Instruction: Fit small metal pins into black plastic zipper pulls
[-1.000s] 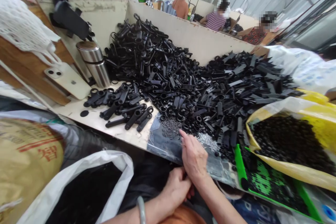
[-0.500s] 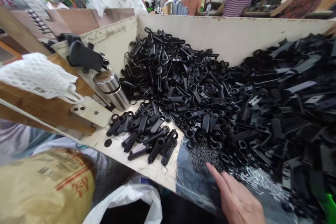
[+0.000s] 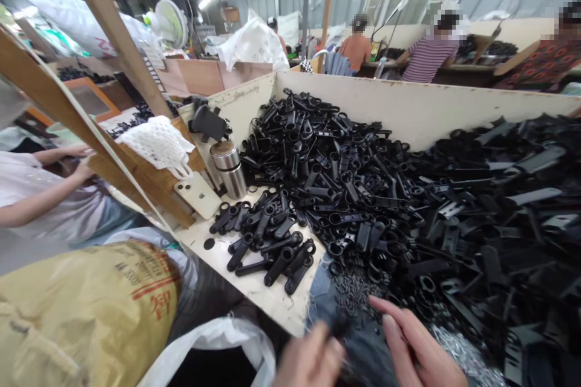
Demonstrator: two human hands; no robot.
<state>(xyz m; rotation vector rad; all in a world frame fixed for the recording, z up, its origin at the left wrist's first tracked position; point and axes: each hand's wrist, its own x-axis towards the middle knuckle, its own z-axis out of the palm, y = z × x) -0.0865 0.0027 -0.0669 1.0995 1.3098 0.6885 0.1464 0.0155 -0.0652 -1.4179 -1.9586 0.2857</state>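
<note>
My right hand (image 3: 420, 347) reaches in from the bottom, index finger stretched to the edge of a pile of small dark screws (image 3: 351, 290) and thumb held apart from it. Nothing shows between its fingers. Left of it, my left hand (image 3: 311, 358) is smeared by motion, its fingers curled. A blurred dark piece shows at its fingertips, too unclear to name. Both hands are over a dark blue cloth (image 3: 318, 290). Black plastic handle-like parts with ring ends (image 3: 281, 263) lie grouped on the pale tabletop. Silvery pins (image 3: 463, 347) lie beside my right hand.
A large heap of black parts (image 3: 327, 157) fills the walled bench, with flatter black pieces (image 3: 512, 193) at right. A steel flask (image 3: 233, 178), a phone (image 3: 198, 195) and a white mesh bag (image 3: 157, 142) stand left. Below are a white sack (image 3: 213, 332) and yellow sack (image 3: 91, 314). People sit around.
My left hand has come into view at the bottom with a dark piece at its fingertips. My right hand stays by the screws, thumb now apart. The camera has tilted up and left.
</note>
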